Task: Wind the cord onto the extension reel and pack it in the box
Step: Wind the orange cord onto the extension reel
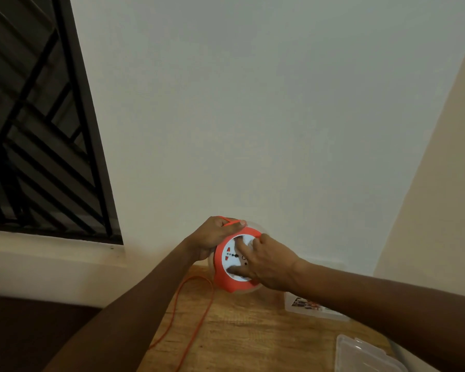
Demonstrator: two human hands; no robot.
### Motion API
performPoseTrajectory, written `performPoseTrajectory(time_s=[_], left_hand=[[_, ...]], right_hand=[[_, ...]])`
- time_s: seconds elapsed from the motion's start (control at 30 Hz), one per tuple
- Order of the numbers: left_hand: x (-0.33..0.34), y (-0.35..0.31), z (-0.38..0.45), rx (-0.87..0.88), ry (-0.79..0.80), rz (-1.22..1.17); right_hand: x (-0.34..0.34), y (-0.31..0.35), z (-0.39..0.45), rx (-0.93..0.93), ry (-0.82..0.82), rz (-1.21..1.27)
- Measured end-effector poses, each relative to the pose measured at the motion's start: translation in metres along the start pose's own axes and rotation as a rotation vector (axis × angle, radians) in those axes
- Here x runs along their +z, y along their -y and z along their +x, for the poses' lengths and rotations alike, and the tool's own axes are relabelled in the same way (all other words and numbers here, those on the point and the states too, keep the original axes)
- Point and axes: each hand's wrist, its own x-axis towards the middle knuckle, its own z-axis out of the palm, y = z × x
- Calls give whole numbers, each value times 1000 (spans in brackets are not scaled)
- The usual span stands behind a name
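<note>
Looking down, I see nearest me a clear plastic lidded container [360,355] at the lower right corner of the wooden table [239,331], and a loose orange cord [199,312] trailing across the wood. Further out, a flat white printed box [312,307] lies partly under my right forearm. Beyond, held above the table's far edge, is the round orange-and-white extension reel [235,260]: my right hand [269,264] rests spread fingers on its white socket face, while my left hand [215,234] grips its rim, pinching the cord under the thumb.
</note>
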Motion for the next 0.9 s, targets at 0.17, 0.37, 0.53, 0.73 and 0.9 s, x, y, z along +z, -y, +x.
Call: performPoseTrajectory(time_s=[0.17, 0.37, 0.53, 0.73, 0.9], left_hand=[[5, 2, 0, 37, -100, -78], [12, 12, 2, 21, -145, -86], [0, 11, 2, -6, -99, -74], [6, 11, 0, -26, 2, 12], [12, 8, -1, -23, 56, 68]], right_hand=[[-6, 5, 7, 379, 58, 399], [-2, 2, 10, 534, 105, 740], [13, -13, -11, 176, -170, 265], [10, -22, -18, -223, -193, 22], [-3, -18, -14, -290, -128, -55]])
